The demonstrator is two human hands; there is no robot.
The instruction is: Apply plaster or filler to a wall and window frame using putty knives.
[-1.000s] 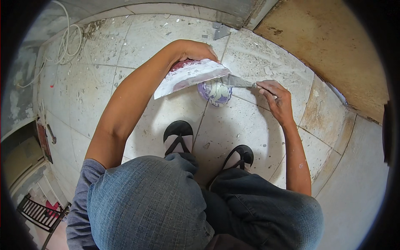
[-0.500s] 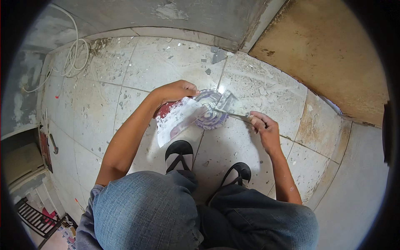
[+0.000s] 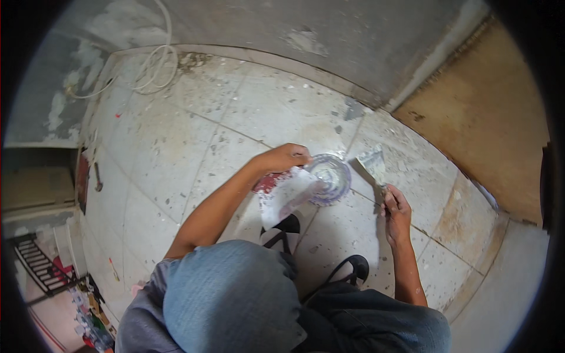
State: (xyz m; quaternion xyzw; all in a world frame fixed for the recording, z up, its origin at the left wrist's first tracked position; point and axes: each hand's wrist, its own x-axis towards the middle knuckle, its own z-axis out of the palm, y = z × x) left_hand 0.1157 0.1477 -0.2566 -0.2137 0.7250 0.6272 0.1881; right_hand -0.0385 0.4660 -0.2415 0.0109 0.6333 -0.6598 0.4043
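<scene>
In left hand [image 3: 287, 157]: white-smeared red flat board [image 3: 286, 193], edge-gripped, likely sparing smeared face. In right hand [image 3: 399, 214]: grey metal scraper [image 3: 373, 167], handle-gripped. Between: round lilac tub [image 3: 346, 183].

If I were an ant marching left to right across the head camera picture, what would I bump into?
Hammer-like tool → left hand holding a white-smeared sheet → purple bowl → scraper → right hand → big brown board.
</scene>
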